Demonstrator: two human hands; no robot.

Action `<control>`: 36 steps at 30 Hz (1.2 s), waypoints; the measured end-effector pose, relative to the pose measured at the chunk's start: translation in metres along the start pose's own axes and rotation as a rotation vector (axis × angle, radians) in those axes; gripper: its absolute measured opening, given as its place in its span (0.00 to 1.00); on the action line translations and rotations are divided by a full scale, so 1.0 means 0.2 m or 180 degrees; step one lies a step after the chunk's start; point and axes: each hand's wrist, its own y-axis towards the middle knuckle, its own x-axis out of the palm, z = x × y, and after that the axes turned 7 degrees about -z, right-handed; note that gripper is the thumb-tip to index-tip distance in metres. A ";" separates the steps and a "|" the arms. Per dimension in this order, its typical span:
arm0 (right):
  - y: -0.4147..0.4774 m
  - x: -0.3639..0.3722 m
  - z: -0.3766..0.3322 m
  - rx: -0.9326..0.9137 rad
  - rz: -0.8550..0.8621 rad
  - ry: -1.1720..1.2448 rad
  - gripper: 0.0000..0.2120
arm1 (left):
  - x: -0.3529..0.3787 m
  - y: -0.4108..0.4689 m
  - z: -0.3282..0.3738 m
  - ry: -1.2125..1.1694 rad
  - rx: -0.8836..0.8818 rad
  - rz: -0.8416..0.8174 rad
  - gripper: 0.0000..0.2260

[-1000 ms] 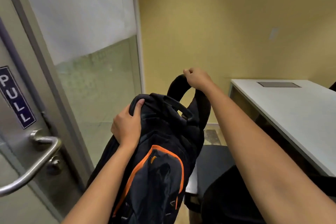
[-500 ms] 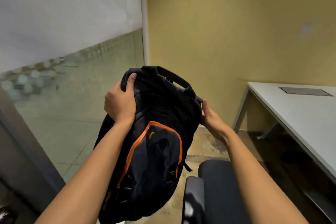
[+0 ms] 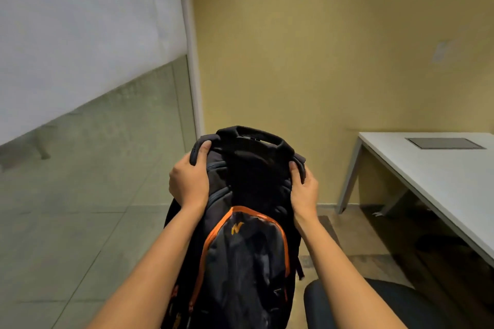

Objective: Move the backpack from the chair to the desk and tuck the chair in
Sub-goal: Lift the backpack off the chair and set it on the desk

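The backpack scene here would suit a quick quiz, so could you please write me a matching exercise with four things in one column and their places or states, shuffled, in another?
Things:
1. backpack
2. desk
3. chair
4. left hand

Places or states:
A. bottom right, dark seat with nothing on it
B. held up between both hands
C. white, on the right by the yellow wall
D. gripping the bag's top left corner

Pairs: 1-B, 2-C, 3-A, 4-D. The right hand grips the opposite top corner.
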 end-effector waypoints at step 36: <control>2.06 -0.14 0.33 -0.0216 0.1572 -0.0719 0.18 | 1.94 1.40 0.06 -0.0559 0.0185 -0.0835 0.28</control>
